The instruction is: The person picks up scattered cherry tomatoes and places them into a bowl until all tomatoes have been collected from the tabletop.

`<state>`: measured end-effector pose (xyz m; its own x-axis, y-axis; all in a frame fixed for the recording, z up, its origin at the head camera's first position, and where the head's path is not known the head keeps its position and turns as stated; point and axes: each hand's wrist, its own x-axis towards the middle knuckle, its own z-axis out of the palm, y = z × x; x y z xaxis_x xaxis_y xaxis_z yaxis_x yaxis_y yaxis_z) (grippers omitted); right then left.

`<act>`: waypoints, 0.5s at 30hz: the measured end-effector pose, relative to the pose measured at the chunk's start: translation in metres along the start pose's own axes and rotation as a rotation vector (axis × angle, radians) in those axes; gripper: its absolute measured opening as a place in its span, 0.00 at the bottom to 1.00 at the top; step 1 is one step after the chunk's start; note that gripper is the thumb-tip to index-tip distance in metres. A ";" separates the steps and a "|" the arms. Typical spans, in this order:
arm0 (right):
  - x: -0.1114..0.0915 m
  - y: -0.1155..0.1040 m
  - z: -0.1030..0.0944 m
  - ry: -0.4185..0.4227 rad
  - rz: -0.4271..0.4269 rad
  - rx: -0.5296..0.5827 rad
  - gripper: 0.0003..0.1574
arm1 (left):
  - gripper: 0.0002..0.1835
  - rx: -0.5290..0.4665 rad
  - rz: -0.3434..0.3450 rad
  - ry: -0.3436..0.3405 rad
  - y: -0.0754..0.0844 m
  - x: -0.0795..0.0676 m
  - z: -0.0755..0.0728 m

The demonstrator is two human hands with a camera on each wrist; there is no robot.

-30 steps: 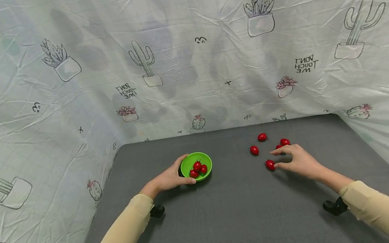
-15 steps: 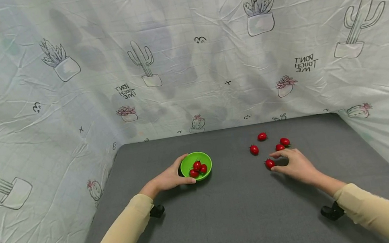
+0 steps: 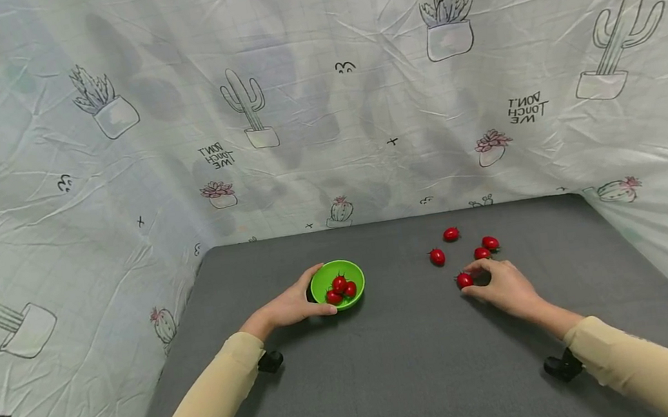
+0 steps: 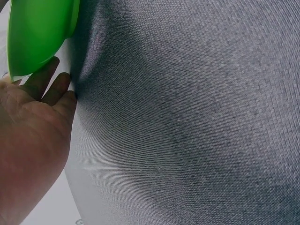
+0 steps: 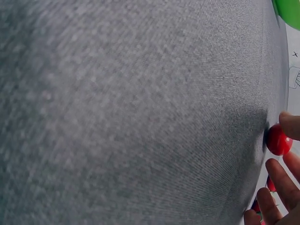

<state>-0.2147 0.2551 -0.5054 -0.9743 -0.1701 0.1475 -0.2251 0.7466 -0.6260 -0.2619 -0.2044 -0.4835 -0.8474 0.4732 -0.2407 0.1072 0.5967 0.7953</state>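
My left hand (image 3: 290, 306) holds a small green bowl (image 3: 359, 296) from its left side, thumb at the near rim and fingers round the far side. Inside the bowl are three red cherry tomatoes (image 3: 340, 284). In the left wrist view the fingers lie against the bowl's (image 4: 35, 37) outer wall. My right hand (image 3: 509, 288) has its thumb and index finger on either side of a single cherry tomato (image 3: 464, 281), pinching it at table level. The right wrist view shows the thumb against that tomato (image 5: 279, 140), the other fingers spread below.
Beyond the right hand lie several more cherry tomatoes, among them one at the back (image 3: 451, 234), one to the left (image 3: 436, 257) and one close to the knuckles (image 3: 482, 253). A grey cloth-covered table (image 3: 391, 368) ends at a patterned white curtain (image 3: 296, 102).
My right hand has shifted slightly left and its thumb and index finger have narrowed onto the near cherry tomato. The left hand and bowl have stayed put.
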 end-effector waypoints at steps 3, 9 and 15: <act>0.000 0.000 0.002 0.014 0.008 -0.010 0.29 | 0.58 0.003 -0.003 0.002 -0.001 0.001 0.000; -0.003 0.000 0.006 0.034 0.008 -0.017 0.27 | 0.57 0.011 0.002 0.007 -0.003 0.000 0.002; -0.005 0.001 0.010 0.047 -0.004 -0.015 0.26 | 0.57 0.017 0.008 0.009 -0.004 -0.001 0.003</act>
<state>-0.2105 0.2505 -0.5140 -0.9720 -0.1430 0.1864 -0.2288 0.7557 -0.6137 -0.2595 -0.2055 -0.4879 -0.8510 0.4724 -0.2296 0.1229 0.6041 0.7874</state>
